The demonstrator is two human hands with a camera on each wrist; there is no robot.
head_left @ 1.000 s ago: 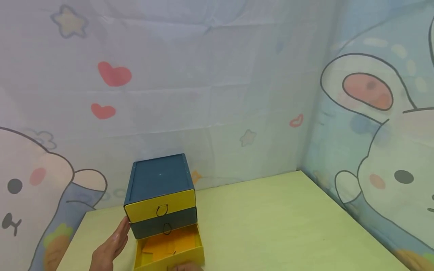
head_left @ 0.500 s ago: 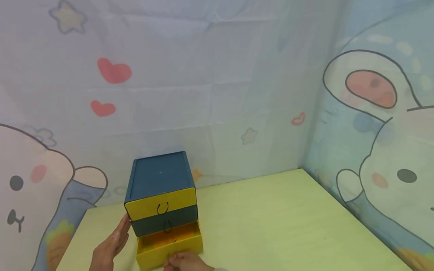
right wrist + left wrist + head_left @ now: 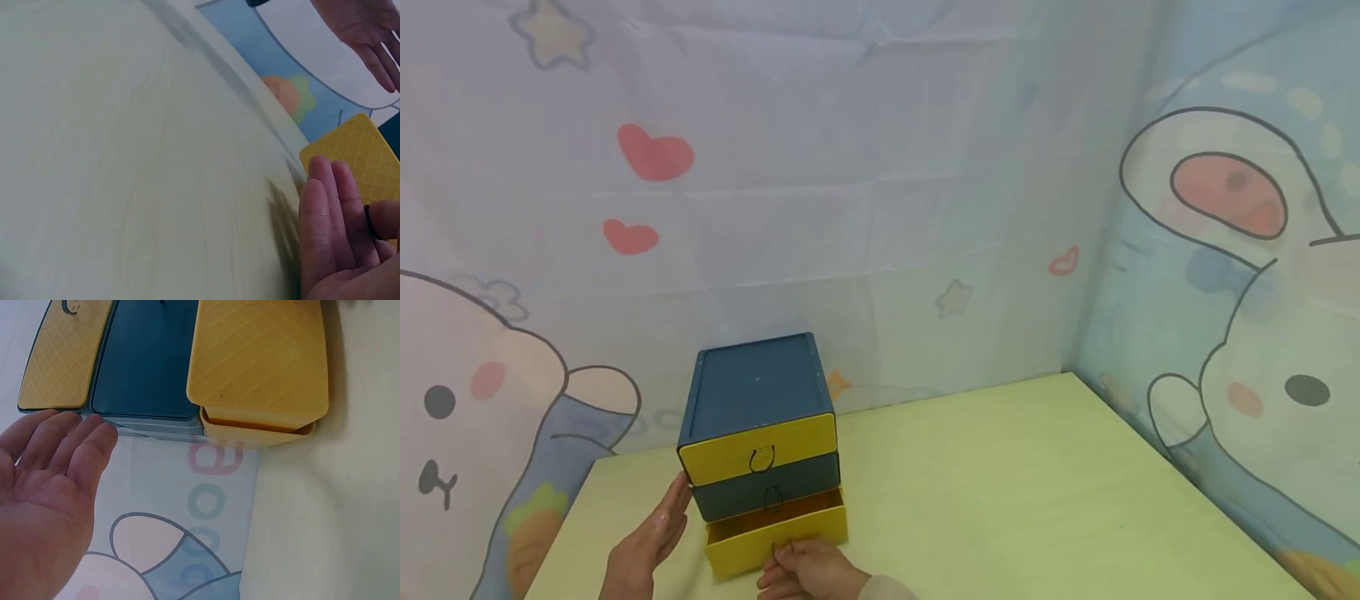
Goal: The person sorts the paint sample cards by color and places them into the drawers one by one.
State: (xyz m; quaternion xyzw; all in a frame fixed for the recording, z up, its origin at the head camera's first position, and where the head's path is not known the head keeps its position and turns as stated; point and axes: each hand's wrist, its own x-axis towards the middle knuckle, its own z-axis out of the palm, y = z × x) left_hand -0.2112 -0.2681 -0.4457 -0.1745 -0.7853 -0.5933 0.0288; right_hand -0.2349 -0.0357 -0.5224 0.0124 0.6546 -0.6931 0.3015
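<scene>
A small desktop drawer unit (image 3: 758,387) with a dark blue top stands on the table, its yellow top drawer (image 3: 722,461) and dark middle drawer (image 3: 730,499) flush with the frame. The yellow bottom drawer (image 3: 737,552) sticks out partway, its inside mostly in shadow. My right hand (image 3: 820,571) pinches that drawer's thin black loop handle (image 3: 370,224) between thumb and finger, the other fingers extended below it. With fingers straight, my left hand (image 3: 59,475) touches the unit's left side near the top drawer's lower corner.
A pale yellow-green table (image 3: 985,492) extends right of the unit. Behind it hangs a cloth backdrop (image 3: 880,250) printed with hearts and stars, and a second printed panel (image 3: 1225,317) borders the table's right edge.
The bottom drawer has slid inward, hiding the orange material seen inside earlier. My right hand has moved forward with its handle. My left hand has stayed against the unit's side.
</scene>
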